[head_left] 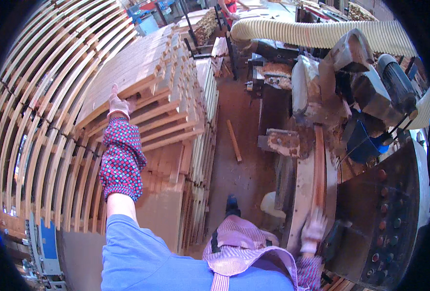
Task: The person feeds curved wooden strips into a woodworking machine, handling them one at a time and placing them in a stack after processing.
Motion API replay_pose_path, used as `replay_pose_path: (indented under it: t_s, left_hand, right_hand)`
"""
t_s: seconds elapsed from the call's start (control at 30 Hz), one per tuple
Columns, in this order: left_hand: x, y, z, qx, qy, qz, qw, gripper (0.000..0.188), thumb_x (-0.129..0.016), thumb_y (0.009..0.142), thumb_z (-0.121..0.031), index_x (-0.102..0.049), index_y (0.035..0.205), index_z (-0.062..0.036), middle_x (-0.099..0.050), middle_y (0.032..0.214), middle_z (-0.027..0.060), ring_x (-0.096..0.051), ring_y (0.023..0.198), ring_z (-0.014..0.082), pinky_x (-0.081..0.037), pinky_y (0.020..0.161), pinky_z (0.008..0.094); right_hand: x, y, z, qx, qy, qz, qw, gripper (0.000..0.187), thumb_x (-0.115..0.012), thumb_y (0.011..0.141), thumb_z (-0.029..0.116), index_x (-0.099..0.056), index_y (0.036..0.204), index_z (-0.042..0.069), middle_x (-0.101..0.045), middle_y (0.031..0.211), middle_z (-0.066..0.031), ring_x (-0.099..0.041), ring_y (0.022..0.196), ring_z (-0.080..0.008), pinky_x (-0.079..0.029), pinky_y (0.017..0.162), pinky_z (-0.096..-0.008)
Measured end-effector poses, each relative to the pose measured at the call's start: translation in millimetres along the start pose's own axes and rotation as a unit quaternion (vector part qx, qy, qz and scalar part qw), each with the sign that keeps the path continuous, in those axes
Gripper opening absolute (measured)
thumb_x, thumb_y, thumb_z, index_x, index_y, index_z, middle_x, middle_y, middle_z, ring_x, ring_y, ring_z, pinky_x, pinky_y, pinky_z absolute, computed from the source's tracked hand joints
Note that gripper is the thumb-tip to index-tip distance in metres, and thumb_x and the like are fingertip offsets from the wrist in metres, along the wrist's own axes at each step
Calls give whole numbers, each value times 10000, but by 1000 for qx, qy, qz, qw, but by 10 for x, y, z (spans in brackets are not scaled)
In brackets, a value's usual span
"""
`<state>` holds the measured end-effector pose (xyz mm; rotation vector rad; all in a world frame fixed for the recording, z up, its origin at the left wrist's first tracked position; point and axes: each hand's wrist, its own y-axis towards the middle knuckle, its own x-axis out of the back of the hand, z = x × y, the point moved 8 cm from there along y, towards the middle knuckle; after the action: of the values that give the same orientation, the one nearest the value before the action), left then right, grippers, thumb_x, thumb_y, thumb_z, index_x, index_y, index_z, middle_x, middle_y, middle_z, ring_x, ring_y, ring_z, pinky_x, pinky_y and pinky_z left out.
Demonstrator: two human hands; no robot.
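Note:
My left hand [119, 104], in a pale glove, reaches to the near edge of a stack of wooden boards [127, 68]. One finger stretches up onto the top board; the others are partly hidden. My right hand [314, 227], also gloved and blurred by motion, lies with its fingers stretched forward at the near end of a long reddish-brown wooden strip [319, 169]. That strip lies along the metal bed [302, 189] of a woodworking machine. Patterned sleeve covers are on both forearms.
Curved-looking rows of wooden slats [55, 145] stand at left. A loose wood piece [234, 140] lies on the floor. A ribbed hose [321, 35] crosses above the machine, a motor [397, 82] sits at right, and a button panel [382, 223] is near. Another person [228, 8] stands far back.

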<state>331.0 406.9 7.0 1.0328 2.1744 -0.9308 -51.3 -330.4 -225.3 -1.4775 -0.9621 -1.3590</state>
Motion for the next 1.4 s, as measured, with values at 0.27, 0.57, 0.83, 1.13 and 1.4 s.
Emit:
replay_pose_path:
  t_s: [0.27, 0.57, 0.83, 1.13, 1.4]
  left_hand:
    - [56, -1175, 330, -188, 67, 112, 974, 305, -565, 907, -296, -586, 1050, -27, -627, 1033, 99, -604, 978, 211, -505, 877, 336]
    - [389, -3762, 2421, -76, 172, 191, 963, 483, -662, 913, -185, -439, 1327, -75, -589, 1014, 66, -597, 872, 169, -553, 797, 401]
    - [742, -4020, 4222, 180, 275, 222, 918, 384, -579, 964, -403, -527, 1140, -65, -585, 918, 80, -574, 705, 158, -532, 615, 316]
    - [945, -3950, 4601, 274, 220, 226, 909, 444, -653, 925, -345, -494, 1210, -44, -586, 892, 89, -570, 696, 173, -546, 603, 345]
    - [719, -3800, 4499, 235, 237, 186, 924, 391, -596, 965, -287, -505, 1269, -57, -613, 958, 82, -616, 738, 193, -584, 657, 363]
  right_hand:
    - [-22, 1490, -43, 14, 77, -127, 989, 520, -465, 972, 259, -381, 1462, 105, -358, 1509, -160, -307, 1394, -365, -231, 1164, -443]
    - [2078, -397, 2040, 422, 519, -3, 743, 784, -774, 754, 227, -414, 1424, 36, -439, 1424, -250, -420, 1347, -350, -379, 1093, -410]
    - [1017, -1375, 693, 169, 396, -108, 896, 647, -699, 796, 179, -443, 1375, 46, -478, 1370, -243, -592, 1117, -391, -528, 896, -395]
    - [274, -696, -2, 33, 54, -200, 978, 493, -539, 844, 179, -497, 1295, -17, -505, 1303, -264, -451, 1259, -412, -336, 1090, -496]
    - [162, 1421, 51, 97, 127, -237, 958, 529, -528, 891, 158, -440, 1405, 69, -467, 1426, -160, -480, 1252, -358, -422, 1014, -392]
